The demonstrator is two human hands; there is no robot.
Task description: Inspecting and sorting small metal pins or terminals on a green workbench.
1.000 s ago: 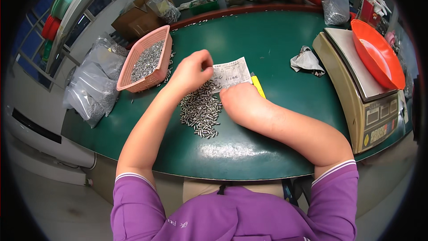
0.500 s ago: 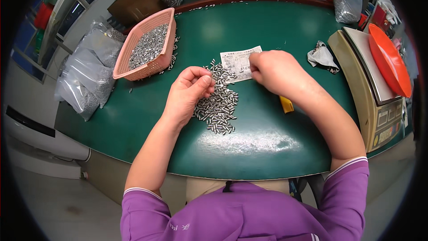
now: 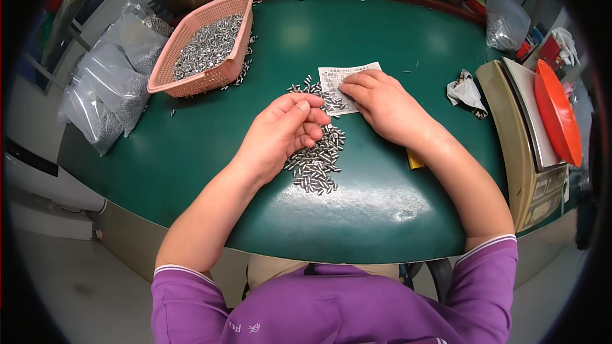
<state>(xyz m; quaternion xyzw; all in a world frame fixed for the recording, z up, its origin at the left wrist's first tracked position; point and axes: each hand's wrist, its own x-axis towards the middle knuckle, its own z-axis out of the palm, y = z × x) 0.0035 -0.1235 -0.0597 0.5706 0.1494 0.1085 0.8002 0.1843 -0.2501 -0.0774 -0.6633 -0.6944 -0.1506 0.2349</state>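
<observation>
Small silvery metal pins [image 3: 315, 164] lie heaped on the green table in front of me. Over the upper left of this heap is my left hand [image 3: 287, 129], its thumb tip against the index finger and the other fingers curled. Whatever sits in that pinch is too small or hidden to make out. My right hand [image 3: 386, 105] lies palm down on a printed paper slip [image 3: 347, 71], fingers stretched toward the pins at its lower edge. Its palm and part of the paper are hidden. Partly behind my right wrist lies a yellow object [image 3: 415, 160].
A pink basket [image 3: 191, 88] of similar pins stands at the left, beside clear bags [image 3: 111, 99] of metal parts. On the right are a crumpled cloth [image 3: 466, 93] and a scale [image 3: 507, 134] with a red pan [image 3: 556, 111]. Another filled bag [image 3: 507, 22] stands farther back.
My right hand has come down and flattened onto the paper slip, its fingers straighter than before. The left hand's fingers have loosened slightly over the heap. The whole view has shifted a little.
</observation>
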